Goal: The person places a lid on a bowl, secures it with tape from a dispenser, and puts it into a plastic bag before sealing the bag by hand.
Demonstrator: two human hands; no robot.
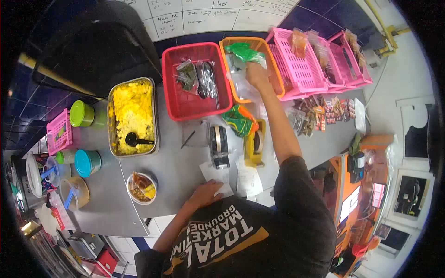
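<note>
One layer only: please separate the clear plastic (241, 87) gently inside the orange basket (276, 69), where your right hand (257, 74) reaches. Your left hand (206, 192) touches paper (217, 175) nearer you than the basket; whether either pinches, I cannot tell.

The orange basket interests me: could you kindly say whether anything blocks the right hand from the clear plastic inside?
Nothing visible does: the right hand reaches over the near rim of the orange basket beside the clear plastic; the green bag lies farther back.
</note>
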